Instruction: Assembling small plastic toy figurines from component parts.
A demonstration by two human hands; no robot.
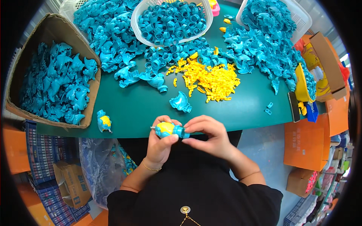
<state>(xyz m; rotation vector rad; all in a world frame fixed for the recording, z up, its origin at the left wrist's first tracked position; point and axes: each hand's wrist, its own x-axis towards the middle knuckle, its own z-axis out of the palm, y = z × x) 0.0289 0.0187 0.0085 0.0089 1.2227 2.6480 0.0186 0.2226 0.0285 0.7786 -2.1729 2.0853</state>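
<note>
My left hand [160, 145] is closed round a small teal and yellow plastic toy body [164, 129], with a thin metal pin poking out at its left end. At the toy's right end, the fingers of my right hand [207, 135] pinch a teal ring-shaped piece [183, 133] against it. Just beyond my hands a loose teal shell half [180, 102] lies on the green table [139, 113]. A similar teal and yellow toy body [104, 121] rests near the table's front edge at the left.
Yellow small parts [215, 83] are heaped mid-table. Behind them a white basket [135, 22] holds teal rings. Teal shell pieces [260, 52] pile up at the right. A cardboard box [94, 86] of teal parts stands left. A phone-like dark slab [293, 107] lies at the right edge.
</note>
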